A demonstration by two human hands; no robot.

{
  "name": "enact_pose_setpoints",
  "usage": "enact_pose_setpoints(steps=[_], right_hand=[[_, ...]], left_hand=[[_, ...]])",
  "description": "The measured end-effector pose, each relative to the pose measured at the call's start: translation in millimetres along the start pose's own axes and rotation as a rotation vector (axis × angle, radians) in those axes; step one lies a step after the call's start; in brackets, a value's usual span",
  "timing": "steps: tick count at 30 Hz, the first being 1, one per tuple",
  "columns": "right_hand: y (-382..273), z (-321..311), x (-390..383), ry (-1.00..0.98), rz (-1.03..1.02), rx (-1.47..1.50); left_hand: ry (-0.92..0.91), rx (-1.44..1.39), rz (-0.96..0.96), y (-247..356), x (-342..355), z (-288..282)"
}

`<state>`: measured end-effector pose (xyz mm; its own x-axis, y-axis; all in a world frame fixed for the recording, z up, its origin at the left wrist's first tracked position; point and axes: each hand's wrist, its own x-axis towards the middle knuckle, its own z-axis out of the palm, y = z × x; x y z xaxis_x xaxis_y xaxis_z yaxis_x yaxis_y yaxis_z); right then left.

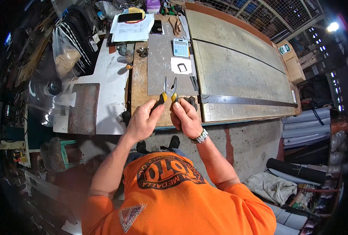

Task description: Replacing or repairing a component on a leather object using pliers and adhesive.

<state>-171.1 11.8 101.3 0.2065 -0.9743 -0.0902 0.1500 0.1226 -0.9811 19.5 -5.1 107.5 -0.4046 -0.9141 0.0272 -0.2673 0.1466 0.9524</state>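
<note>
A pair of pliers with yellow and black handles is held up over the near edge of the workbench, its jaws spread apart and pointing away from me. My left hand is closed round one handle. The other handle is gripped by my right hand, thumb on top; a watch circles that wrist. Nothing shows between the jaws. Beyond them lies a dark grey sheet on the wooden bench top. White paper squares, one with a black square outline, rest on that sheet.
A light blue calculator, papers and a phone lie farther back. On the right, a long metal straightedge crosses a large board. A rusty plate lies at left. Rolls of material are stacked at lower right.
</note>
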Motion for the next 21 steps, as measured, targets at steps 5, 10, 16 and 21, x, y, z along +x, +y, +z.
enact_pose_setpoints(steps=[5,10,16,21], right_hand=[[9.2,30.3,8.4,0.134,-0.133,0.010],[-4.9,20.8,-2.3,-0.073,0.051,0.062],[4.4,46.4,6.1,0.055,-0.036,0.041],[-10.6,30.0,9.5,-0.056,0.004,-0.082]], left_hand=[[0.354,-0.043,0.080,-1.4,-4.4,22.3],[0.045,-0.013,0.007,0.3,-11.1,-23.3],[0.261,-0.027,0.064,-6.4,-12.4,-5.6],[0.088,-0.103,0.032,-9.5,-12.5,-30.2]])
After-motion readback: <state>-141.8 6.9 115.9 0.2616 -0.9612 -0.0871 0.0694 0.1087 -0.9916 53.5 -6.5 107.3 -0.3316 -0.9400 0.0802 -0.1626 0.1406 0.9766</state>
